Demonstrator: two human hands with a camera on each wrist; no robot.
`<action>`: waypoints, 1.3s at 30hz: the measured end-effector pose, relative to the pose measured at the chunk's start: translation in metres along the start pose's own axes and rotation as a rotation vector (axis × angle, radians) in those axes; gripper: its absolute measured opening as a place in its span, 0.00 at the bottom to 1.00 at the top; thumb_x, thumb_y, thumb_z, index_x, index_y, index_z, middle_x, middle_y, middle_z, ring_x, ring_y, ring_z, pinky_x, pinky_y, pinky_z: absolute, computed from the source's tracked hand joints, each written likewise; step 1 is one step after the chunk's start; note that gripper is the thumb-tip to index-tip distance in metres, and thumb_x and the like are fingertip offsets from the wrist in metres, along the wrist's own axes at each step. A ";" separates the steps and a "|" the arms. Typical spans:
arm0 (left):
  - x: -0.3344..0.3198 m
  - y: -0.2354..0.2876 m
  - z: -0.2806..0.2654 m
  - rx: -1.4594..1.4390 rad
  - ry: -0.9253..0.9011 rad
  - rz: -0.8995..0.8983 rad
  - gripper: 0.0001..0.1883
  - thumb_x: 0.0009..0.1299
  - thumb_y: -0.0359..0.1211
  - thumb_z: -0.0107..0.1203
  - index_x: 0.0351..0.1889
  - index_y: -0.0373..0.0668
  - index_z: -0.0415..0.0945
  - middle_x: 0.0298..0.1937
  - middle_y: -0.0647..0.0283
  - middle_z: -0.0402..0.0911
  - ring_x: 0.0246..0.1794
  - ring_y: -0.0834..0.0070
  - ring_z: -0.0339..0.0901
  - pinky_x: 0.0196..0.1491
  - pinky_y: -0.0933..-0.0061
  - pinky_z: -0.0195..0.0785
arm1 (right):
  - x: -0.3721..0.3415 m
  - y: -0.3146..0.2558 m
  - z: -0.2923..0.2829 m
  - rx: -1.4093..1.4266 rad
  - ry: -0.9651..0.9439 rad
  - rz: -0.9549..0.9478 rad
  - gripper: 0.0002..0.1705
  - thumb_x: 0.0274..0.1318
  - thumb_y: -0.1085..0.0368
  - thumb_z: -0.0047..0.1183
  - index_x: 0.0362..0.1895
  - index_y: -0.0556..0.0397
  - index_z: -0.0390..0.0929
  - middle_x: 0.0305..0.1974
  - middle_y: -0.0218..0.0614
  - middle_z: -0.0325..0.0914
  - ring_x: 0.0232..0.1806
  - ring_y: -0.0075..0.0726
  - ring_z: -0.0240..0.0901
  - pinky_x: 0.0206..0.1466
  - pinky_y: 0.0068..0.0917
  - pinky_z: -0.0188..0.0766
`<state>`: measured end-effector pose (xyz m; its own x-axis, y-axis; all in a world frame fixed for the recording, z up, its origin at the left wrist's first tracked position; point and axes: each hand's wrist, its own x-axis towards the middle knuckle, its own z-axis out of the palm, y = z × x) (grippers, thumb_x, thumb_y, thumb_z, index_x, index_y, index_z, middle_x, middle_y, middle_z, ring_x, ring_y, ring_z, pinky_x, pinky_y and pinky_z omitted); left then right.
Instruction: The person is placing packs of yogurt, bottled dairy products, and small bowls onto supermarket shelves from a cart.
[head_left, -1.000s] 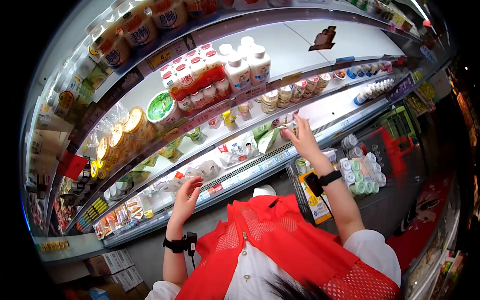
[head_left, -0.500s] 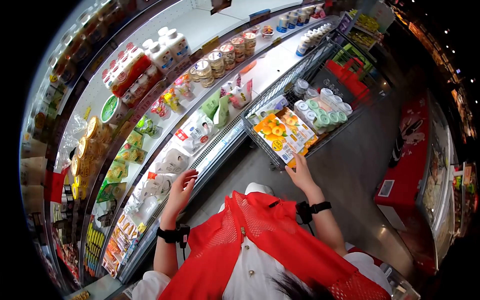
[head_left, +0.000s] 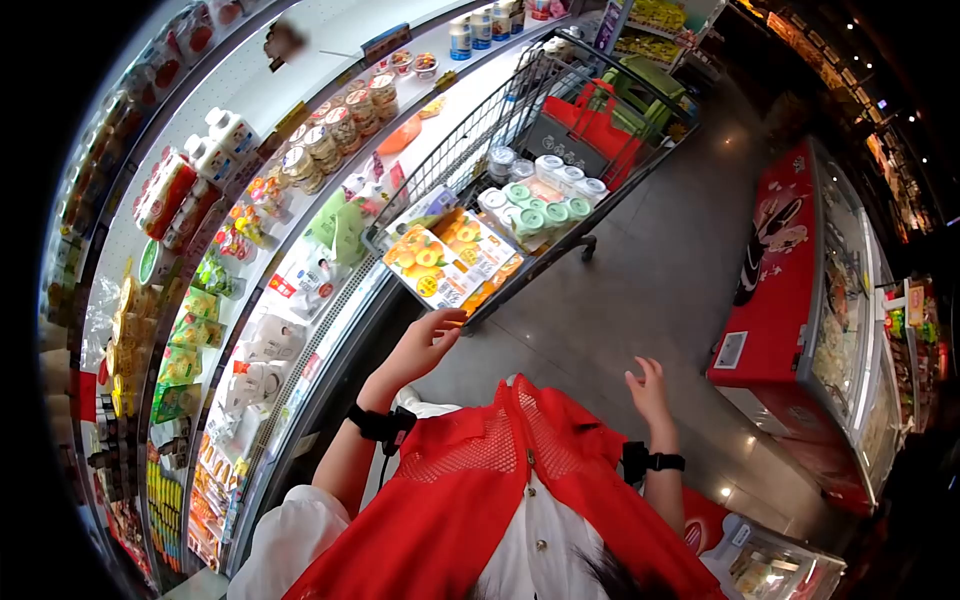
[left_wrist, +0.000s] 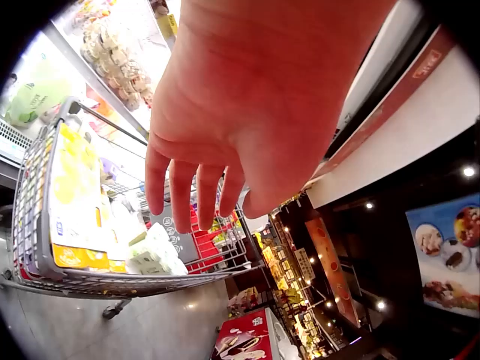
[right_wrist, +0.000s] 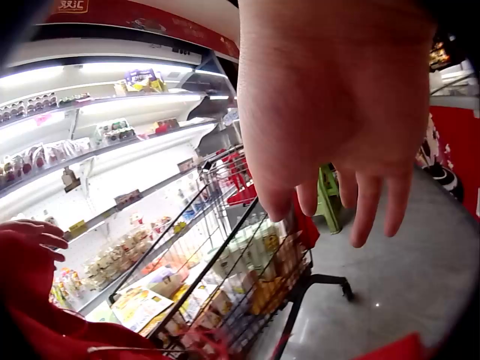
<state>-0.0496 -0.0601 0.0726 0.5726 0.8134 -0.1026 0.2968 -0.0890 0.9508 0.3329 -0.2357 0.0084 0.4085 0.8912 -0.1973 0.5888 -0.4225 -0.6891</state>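
My left hand (head_left: pixel 422 345) reaches toward the near end of the shopping cart (head_left: pixel 560 247), its fingers loosely bent and holding nothing. The fingertips are right at the cart's near rim in the head view. In the left wrist view its fingers (left_wrist: pixel 180 191) hang down, spread slightly, in front of the cart. My right hand (head_left: pixel 652 388) is held over the floor, away from the cart, with nothing in it. In the cart lie cartons with orange fruit pictures (head_left: pixel 450 258) and packs of green-lidded bottles (head_left: pixel 545 210).
A lit refrigerated shelf (head_left: pixel 330 330) runs along the left, stocked with bagged and cupped dairy goods. Stacked cups (head_left: pixel 325 140) stand near the cart. On the right is a red freezer chest (head_left: pixel 775 280). Grey floor (head_left: pixel 620 300) lies between. A green stool (right_wrist: pixel 328 199) shows beyond the cart.
The head view has turned right, away from the shelf. My right hand has left the shelf, passed by the cart's near end and is now over the floor. My left hand has come to the cart's rim.
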 end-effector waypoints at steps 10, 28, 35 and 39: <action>0.013 0.018 0.033 0.041 0.085 -0.120 0.14 0.69 0.28 0.45 0.52 0.38 0.67 0.48 0.60 0.75 0.49 0.72 0.73 0.52 0.72 0.65 | 0.040 0.020 -0.068 -0.086 0.011 -0.010 0.20 0.54 0.60 0.51 0.50 0.54 0.70 0.54 0.46 0.62 0.40 0.39 0.72 0.45 0.30 0.69; 0.165 -0.069 -0.031 0.399 0.361 -0.273 0.25 0.62 0.39 0.53 0.54 0.35 0.64 0.58 0.46 0.63 0.60 0.54 0.60 0.61 0.63 0.54 | 0.257 -0.099 -0.005 -0.034 -0.396 -0.285 0.22 0.53 0.63 0.51 0.51 0.58 0.69 0.50 0.42 0.67 0.38 0.36 0.70 0.44 0.29 0.68; 0.266 -0.070 -0.009 0.336 0.236 -0.362 0.28 0.62 0.42 0.52 0.56 0.35 0.63 0.59 0.45 0.62 0.61 0.53 0.59 0.62 0.63 0.53 | 0.378 -0.135 -0.002 -0.075 -0.375 -0.331 0.24 0.50 0.63 0.53 0.51 0.59 0.67 0.48 0.45 0.68 0.40 0.42 0.70 0.45 0.32 0.67; 0.301 -0.099 0.015 0.360 0.312 -0.557 0.28 0.61 0.44 0.52 0.55 0.36 0.63 0.60 0.46 0.61 0.61 0.53 0.59 0.61 0.62 0.54 | 0.486 -0.155 0.042 -0.143 -0.331 -0.485 0.24 0.49 0.62 0.53 0.50 0.57 0.66 0.48 0.49 0.68 0.46 0.50 0.68 0.49 0.38 0.66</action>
<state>0.1051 0.1847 -0.0566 0.0353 0.9142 -0.4038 0.7438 0.2458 0.6215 0.4111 0.2695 -0.0103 -0.1550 0.9822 -0.1063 0.7509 0.0472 -0.6587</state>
